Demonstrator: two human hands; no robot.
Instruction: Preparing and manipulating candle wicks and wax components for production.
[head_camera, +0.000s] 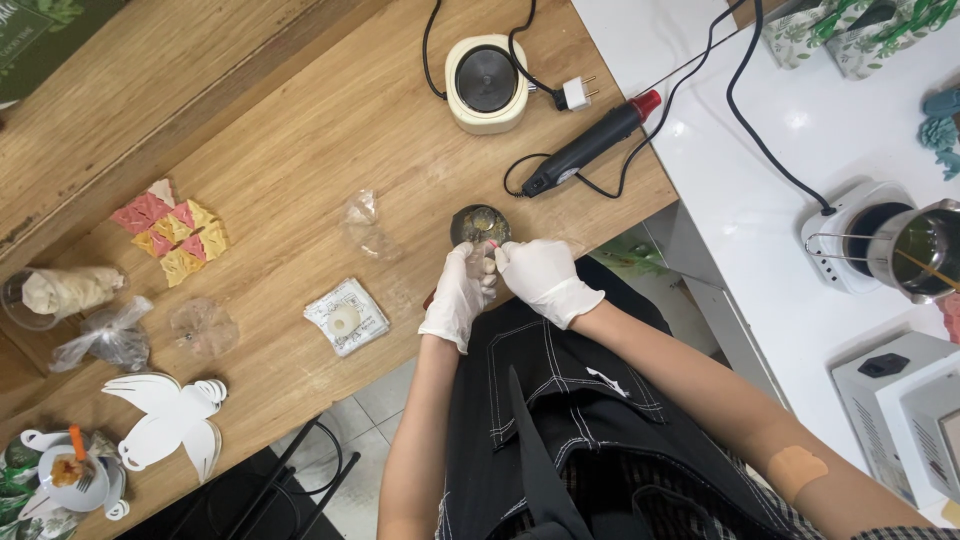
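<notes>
At frame centre, gloved left hand (458, 297) and right hand (541, 280) pinch a small pink piece (490, 247) over a jar (479, 225).
Jar sits near the table (330, 150) edge; a nudge could tip it off.

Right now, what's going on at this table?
A person in white gloves works at the edge of a wooden table. The left hand and right hand meet over a small round dish and pinch something tiny just beside it; what it is cannot be told. A black heat tool and a small hot plate lie beyond. Folded coloured papers sit off to the left.
</notes>
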